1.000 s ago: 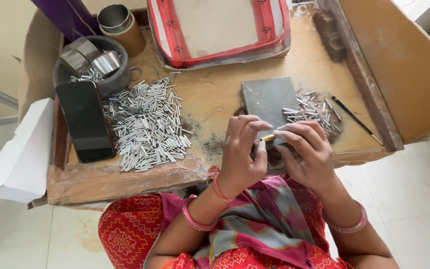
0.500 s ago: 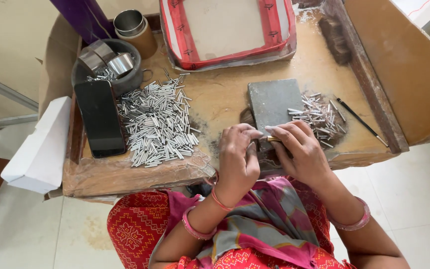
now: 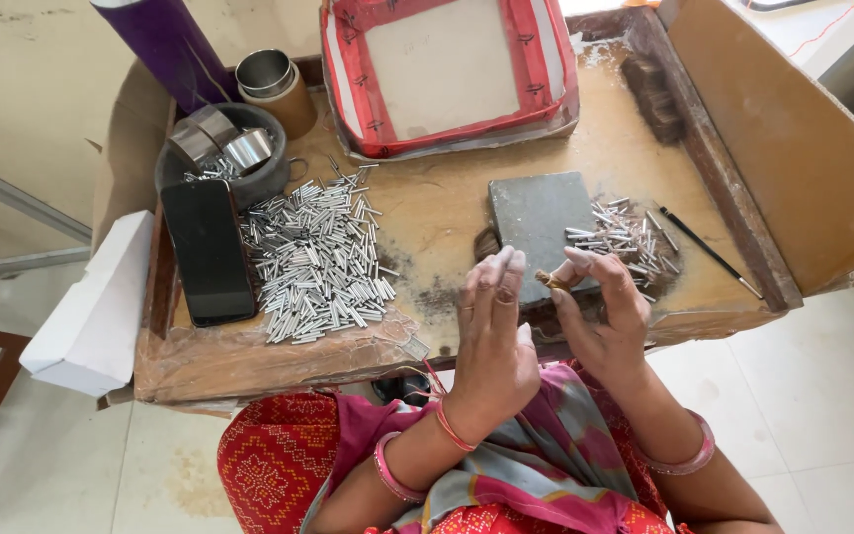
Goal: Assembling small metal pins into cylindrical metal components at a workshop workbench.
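Note:
My left hand (image 3: 494,326) is raised over the near edge of the wooden tray (image 3: 279,361), fingers straight and together, touching nothing I can see. My right hand (image 3: 600,302) pinches a small brownish piece (image 3: 552,282) between thumb and fingertips, just above the near end of a grey stone slab (image 3: 541,222). A small heap of short silver tubes (image 3: 625,237) lies right of the slab. A much larger heap of silver tubes (image 3: 320,259) lies to the left of my hands.
A black phone (image 3: 208,250) lies left of the large heap. Behind it stand a dark bowl (image 3: 217,163) with metal cups, a round tin (image 3: 274,84) and a purple cylinder (image 3: 165,44). A red-edged frame (image 3: 447,69), a thin black stick (image 3: 709,252) and a white box (image 3: 96,307) are nearby.
My hands have drawn apart: the left hand opened flat and let go, while the right keeps the small piece pinched. The camera view shifted slightly.

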